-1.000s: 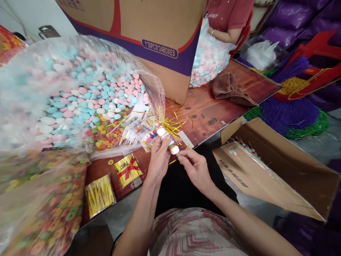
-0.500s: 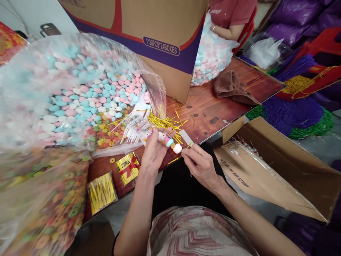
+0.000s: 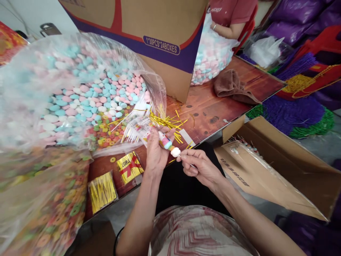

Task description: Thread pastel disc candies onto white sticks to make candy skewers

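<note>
The candy's white end (image 3: 175, 152) has dipped slightly toward the body.
The right hand (image 3: 181, 155) pinches the thin stick (image 3: 190, 165) just beside that end; the candy (image 3: 166, 143) slants up from these fingertips into the left hand (image 3: 157, 151), between thumb and partly spread fingers, though whether they press it cannot be told. Beyond lie gold ties (image 3: 170, 122) and white sticks (image 3: 131, 129), then the big bag (image 3: 93, 96), the carton (image 3: 160, 32) and a seated person (image 3: 229, 17).

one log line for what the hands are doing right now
left hand: cradles candy skewer | right hand: pinches stick end | gold ties: loose on table
</note>
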`<act>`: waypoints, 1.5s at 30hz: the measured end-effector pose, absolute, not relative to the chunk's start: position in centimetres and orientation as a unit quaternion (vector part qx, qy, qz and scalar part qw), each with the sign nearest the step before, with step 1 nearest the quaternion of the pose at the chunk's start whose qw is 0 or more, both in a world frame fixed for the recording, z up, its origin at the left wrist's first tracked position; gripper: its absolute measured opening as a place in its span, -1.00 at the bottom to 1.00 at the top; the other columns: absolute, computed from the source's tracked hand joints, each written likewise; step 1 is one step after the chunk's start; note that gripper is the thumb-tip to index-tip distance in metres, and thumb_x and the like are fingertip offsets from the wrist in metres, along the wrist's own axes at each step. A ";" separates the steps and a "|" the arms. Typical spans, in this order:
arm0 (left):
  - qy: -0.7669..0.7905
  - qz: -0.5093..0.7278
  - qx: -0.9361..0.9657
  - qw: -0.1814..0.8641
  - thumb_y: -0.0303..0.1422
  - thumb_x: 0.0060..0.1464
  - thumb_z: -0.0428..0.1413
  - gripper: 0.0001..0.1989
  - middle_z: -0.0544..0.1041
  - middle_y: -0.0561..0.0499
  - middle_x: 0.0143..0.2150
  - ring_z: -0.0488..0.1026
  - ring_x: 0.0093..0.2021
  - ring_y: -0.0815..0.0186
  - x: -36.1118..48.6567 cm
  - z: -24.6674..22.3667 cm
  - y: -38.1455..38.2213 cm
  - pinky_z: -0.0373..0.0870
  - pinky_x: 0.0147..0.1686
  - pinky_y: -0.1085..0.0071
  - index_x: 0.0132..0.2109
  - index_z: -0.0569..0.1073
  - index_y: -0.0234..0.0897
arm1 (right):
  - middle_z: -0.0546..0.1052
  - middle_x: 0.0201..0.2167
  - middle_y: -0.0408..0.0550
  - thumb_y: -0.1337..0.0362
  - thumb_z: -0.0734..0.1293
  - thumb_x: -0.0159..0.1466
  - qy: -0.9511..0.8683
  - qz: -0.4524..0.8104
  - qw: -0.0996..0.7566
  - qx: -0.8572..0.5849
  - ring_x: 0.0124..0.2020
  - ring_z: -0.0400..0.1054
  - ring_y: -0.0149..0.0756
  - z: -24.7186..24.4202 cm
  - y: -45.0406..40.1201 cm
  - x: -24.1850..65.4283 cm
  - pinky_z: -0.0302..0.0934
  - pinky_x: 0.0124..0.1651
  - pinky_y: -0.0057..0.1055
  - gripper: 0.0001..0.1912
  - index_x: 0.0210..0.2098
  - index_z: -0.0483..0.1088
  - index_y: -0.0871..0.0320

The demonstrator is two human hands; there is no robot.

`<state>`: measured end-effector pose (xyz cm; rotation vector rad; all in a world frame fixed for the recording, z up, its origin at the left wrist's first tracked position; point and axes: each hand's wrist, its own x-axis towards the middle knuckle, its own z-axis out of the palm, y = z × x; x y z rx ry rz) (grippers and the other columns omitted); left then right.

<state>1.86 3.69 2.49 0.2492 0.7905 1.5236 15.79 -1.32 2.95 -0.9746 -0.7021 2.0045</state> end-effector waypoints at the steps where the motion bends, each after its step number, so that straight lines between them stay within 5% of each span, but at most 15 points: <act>1: 0.354 0.669 0.110 0.644 -0.15 0.14 0.27 -0.74 0.59 0.07 -0.29 0.62 -0.21 0.33 2.0 2.4 3.7 0.50 -0.05 0.39 -0.22 0.47 -0.24 | 0.26 -0.69 -0.30 0.16 0.53 0.11 -0.270 0.790 0.395 -0.383 -0.72 -0.16 -0.65 2.8 -1.4 15.5 -0.27 -0.61 -0.53 -0.74 -0.41 0.55 0.26; 5: 0.371 0.655 0.121 0.647 -0.21 0.09 0.32 -0.76 0.58 0.08 -0.30 0.61 -0.27 0.37 2.5 2.0 3.5 0.51 -0.11 0.43 -0.23 0.48 -0.25 | 0.30 -0.64 -0.25 0.14 0.45 0.22 -0.349 0.715 0.421 -0.435 -0.67 -0.05 -0.57 2.4 -1.5 14.6 -0.20 -0.60 -0.51 -0.76 -0.36 0.53 0.23; 10: 0.360 0.625 0.136 0.679 -0.26 0.05 0.34 -0.76 0.54 0.09 -0.37 0.57 -0.33 0.38 2.5 1.7 3.0 0.52 -0.14 0.43 -0.25 0.49 -0.28 | 0.42 -0.43 -0.10 0.30 0.26 0.39 -0.635 0.415 0.447 -0.473 -0.41 0.28 -0.38 1.8 -1.1 14.6 0.20 -0.31 -0.43 -0.78 -0.38 0.43 0.16; 15: 0.352 0.599 0.146 0.704 -0.32 0.01 0.36 -0.78 0.51 0.09 -0.41 0.59 -0.28 0.32 2.2 1.9 3.0 0.52 -0.12 0.39 -0.28 0.49 -0.30 | 0.36 -0.46 -0.09 0.42 0.15 0.45 -0.772 0.178 0.382 -0.476 -0.47 0.25 -0.38 0.9 -1.8 14.8 0.21 -0.35 -0.46 -0.73 -0.33 0.41 0.16; 20: 0.335 0.562 0.150 0.741 -0.26 0.04 0.32 -0.80 0.54 0.06 -0.43 0.60 -0.19 0.25 3.0 1.9 2.5 0.50 -0.05 0.34 -0.31 0.52 -0.30 | 0.45 -0.41 -0.01 0.45 0.15 0.44 -0.765 0.089 0.408 -0.491 -0.37 0.38 -0.31 0.0 -1.5 13.4 0.31 -0.26 -0.43 -0.75 -0.28 0.42 0.16; 28: 0.384 0.514 0.196 0.741 -0.06 0.08 0.28 -0.62 0.65 -0.11 -0.14 0.59 -0.03 0.16 0.9 3.0 2.0 0.49 0.01 0.28 -0.14 0.54 -0.29 | 0.44 -0.40 -0.05 0.43 0.19 0.43 -0.716 0.179 0.493 -0.461 -0.36 0.38 -0.30 0.8 -0.8 13.5 0.32 -0.24 -0.37 -0.81 -0.24 0.40 0.14; 36: 0.378 0.638 0.084 0.666 -0.13 0.21 0.20 -0.71 0.57 0.07 -0.39 0.57 -0.34 0.38 -0.1 2.9 4.8 0.49 -0.17 0.43 -0.30 0.44 -0.28 | 0.40 -0.44 -0.09 0.35 0.22 0.43 -0.718 0.284 0.439 -0.459 -0.43 0.28 -0.36 1.1 -1.8 14.2 0.19 -0.31 -0.40 -0.78 -0.28 0.48 0.16; 39: 0.370 0.660 0.062 0.651 -0.14 0.23 0.18 -0.71 0.52 0.10 -0.43 0.52 -0.41 0.45 0.1 2.7 4.8 0.48 -0.23 0.48 -0.32 0.44 -0.29 | 0.36 -0.54 -0.16 0.26 0.27 0.40 -0.625 0.445 0.433 -0.473 -0.50 0.22 -0.40 2.0 -2.0 14.4 0.13 -0.41 -0.44 -0.78 -0.33 0.48 0.16; 45: 0.369 0.655 0.080 0.654 -0.07 0.14 0.25 -0.65 0.50 0.11 -0.43 0.48 -0.45 0.47 1.3 2.6 4.3 0.46 -0.27 0.50 -0.32 0.42 -0.27 | 0.10 -0.72 -0.40 0.16 0.46 0.21 -0.235 0.796 0.418 -0.368 -0.72 -0.26 -0.61 2.7 -1.6 14.0 -0.28 -0.66 -0.55 -0.78 -0.38 0.46 0.21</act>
